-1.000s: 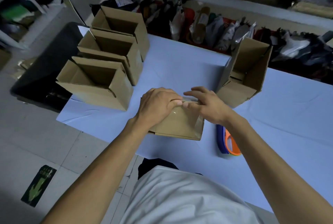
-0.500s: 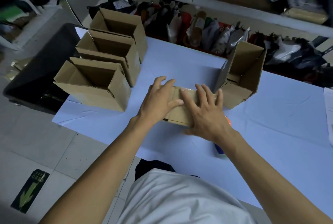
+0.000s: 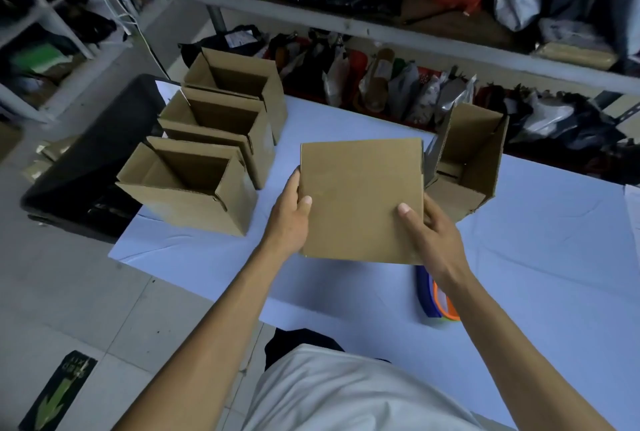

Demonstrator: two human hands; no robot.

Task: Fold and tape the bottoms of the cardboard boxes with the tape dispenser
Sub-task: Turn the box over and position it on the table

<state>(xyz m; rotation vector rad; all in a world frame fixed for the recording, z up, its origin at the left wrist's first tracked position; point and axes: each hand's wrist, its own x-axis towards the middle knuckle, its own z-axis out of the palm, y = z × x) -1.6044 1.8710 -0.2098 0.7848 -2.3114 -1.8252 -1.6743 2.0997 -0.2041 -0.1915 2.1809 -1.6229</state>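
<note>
Two hands, left [image 3: 289,219] and right [image 3: 429,233], grip the box [image 3: 360,198] by its sides; we judge the dispenser [image 3: 437,299] nearer the right hand.

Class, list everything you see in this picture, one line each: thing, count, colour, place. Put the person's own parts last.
held cardboard box: one, brown, above the table's middle, between both hands
open cardboard boxes: three, brown, in a row on the table's left
tipped cardboard box: one, brown, on its side to the right of the held box
tape dispenser: one, blue and orange, on the table under the right forearm
table: one, pale blue top
shelf: one, grey, behind the table, loaded with bags
floor arrow sticker: one, green, lower left
left hand: grips the box's left edge
right hand: grips the box's right edge
</note>
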